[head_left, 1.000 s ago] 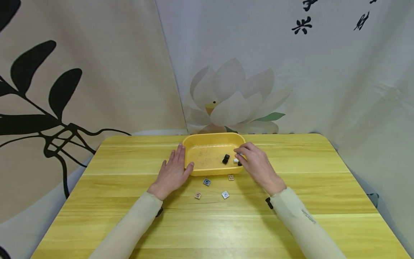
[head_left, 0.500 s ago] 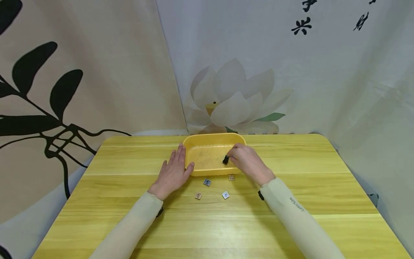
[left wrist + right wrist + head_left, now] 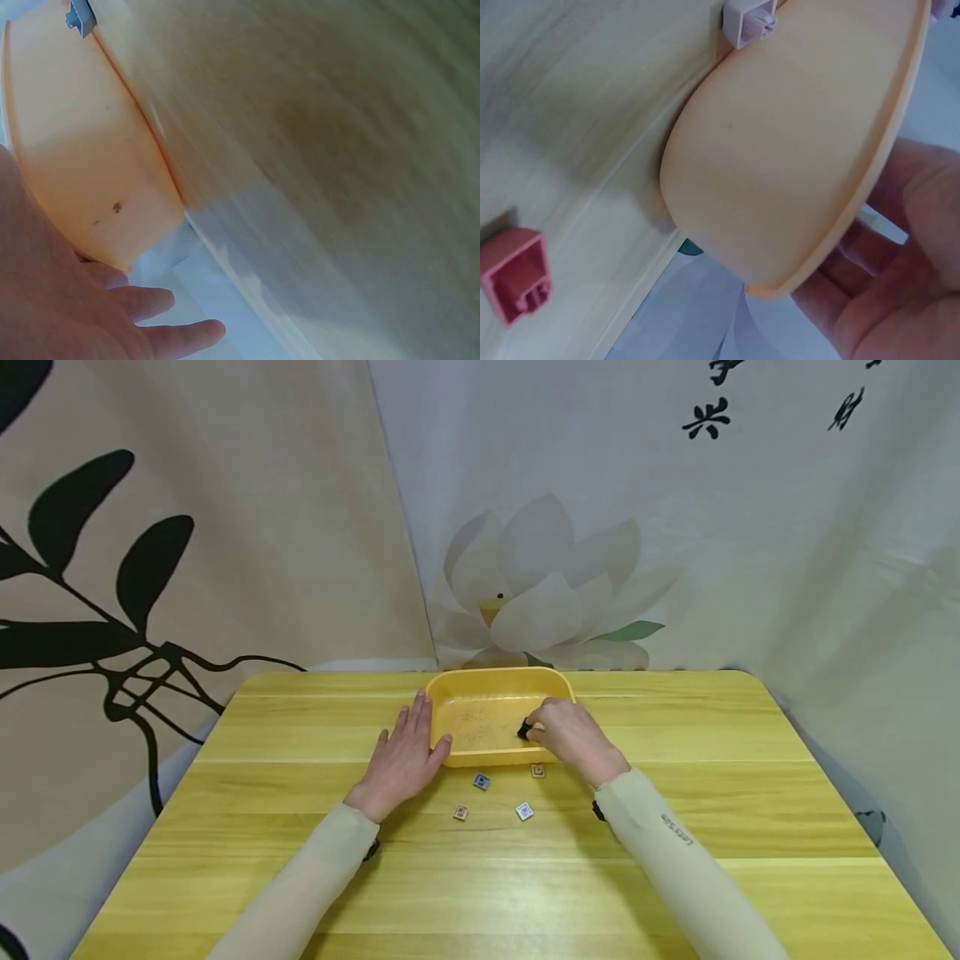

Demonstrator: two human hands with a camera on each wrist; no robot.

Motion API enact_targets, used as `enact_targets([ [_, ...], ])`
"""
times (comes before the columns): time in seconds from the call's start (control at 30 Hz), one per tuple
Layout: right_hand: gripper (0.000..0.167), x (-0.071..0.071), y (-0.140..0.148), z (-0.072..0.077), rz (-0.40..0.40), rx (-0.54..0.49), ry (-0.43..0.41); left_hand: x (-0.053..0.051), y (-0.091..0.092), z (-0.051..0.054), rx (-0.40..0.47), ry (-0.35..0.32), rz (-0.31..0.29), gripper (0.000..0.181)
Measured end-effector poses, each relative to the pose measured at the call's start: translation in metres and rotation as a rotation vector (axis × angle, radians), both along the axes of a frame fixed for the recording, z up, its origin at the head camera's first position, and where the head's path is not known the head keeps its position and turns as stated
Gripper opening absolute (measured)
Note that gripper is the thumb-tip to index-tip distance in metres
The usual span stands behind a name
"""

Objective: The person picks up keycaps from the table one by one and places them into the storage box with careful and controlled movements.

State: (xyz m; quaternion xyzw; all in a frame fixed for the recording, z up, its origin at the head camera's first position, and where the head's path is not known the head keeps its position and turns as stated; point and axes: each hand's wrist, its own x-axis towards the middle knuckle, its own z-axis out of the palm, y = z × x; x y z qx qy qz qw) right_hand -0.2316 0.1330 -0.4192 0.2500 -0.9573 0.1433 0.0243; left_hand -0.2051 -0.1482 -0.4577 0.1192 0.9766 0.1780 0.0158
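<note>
My left hand (image 3: 400,762) lies with straight fingers against the left side of the yellow tray (image 3: 480,757). Over the tray's right side, my right hand (image 3: 577,742) reaches in with bent fingers beside a small black piece (image 3: 523,729). The right wrist view shows a small pale piece (image 3: 883,223) gripped among the fingers of that hand (image 3: 900,277), behind the rim; its far end is hidden. Whether the fingers touch the black piece, I cannot tell.
Before the tray lie a blue-grey piece (image 3: 482,782), a brownish piece (image 3: 461,812), a white piece (image 3: 524,811) and another brownish piece (image 3: 537,770), close to the front wall. A printed curtain (image 3: 540,460) hangs behind the wooden table (image 3: 480,893).
My right hand has moved left and slightly down inside the tray, up to the black piece, covering the tray's right corner. My left hand has stayed in place.
</note>
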Motion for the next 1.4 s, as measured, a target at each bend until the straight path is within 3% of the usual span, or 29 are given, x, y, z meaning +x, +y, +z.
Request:
enact_targets([
  [0.1, 0.022, 0.004, 0.005, 0.002, -0.021, -0.037, 0.008, 0.000, 0.000, 0.000, 0.000, 0.000, -0.001, 0.081],
  [0.43, 0.027, 0.024, 0.032, 0.007, -0.134, -0.189, 0.162, 0.001, -0.003, 0.001, 0.000, -0.005, 0.005, 0.081],
  [0.7, 0.036, 0.035, 0.056, 0.002, -0.179, -0.228, 0.241, -0.001, -0.004, 0.002, -0.003, -0.002, 0.001, 0.081],
  [1.1, 0.048, 0.047, 0.081, -0.011, -0.216, -0.182, 0.164, -0.002, -0.005, 0.001, -0.009, -0.001, -0.009, 0.082],
  [1.4, 0.066, 0.053, 0.092, -0.017, -0.221, -0.091, 0.044, -0.002, -0.001, 0.000, 0.002, 0.001, -0.018, 0.082],
])
